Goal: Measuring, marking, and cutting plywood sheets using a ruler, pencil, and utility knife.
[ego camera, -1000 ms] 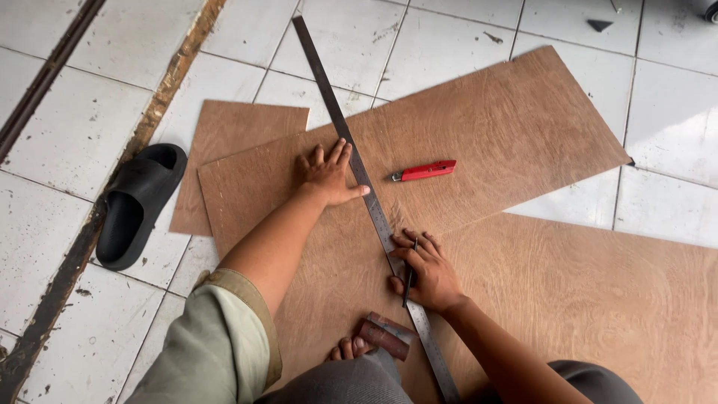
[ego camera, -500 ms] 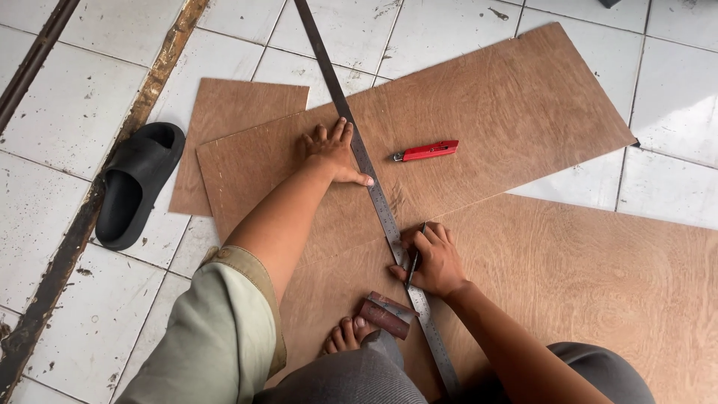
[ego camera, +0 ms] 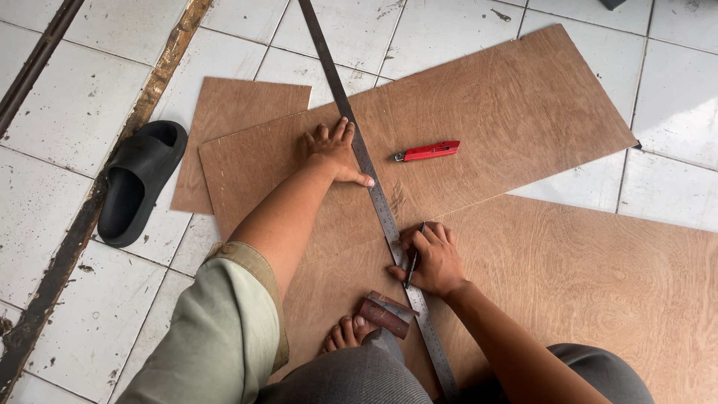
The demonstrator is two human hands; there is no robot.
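Note:
A long metal ruler point(ego camera: 372, 183) lies diagonally across a brown plywood sheet point(ego camera: 508, 112) on the tiled floor. My left hand point(ego camera: 333, 153) presses flat on the sheet with its thumb against the ruler's left edge. My right hand point(ego camera: 432, 258) grips a thin dark pencil point(ego camera: 413, 262) with its tip at the ruler's right edge, lower down. A red utility knife point(ego camera: 428, 152) rests on the sheet to the right of the ruler, apart from both hands.
A second plywood sheet point(ego camera: 598, 284) lies at lower right and a smaller piece point(ego camera: 232, 112) at upper left. A black slipper point(ego camera: 138, 179) sits on the tiles at left. My bare toes point(ego camera: 345, 333) and a small dark red block point(ego camera: 385, 314) are near the ruler's lower end.
My right hand has slid a little down along the ruler with the pencil. My left hand stays pressed beside the ruler. The view has shifted slightly.

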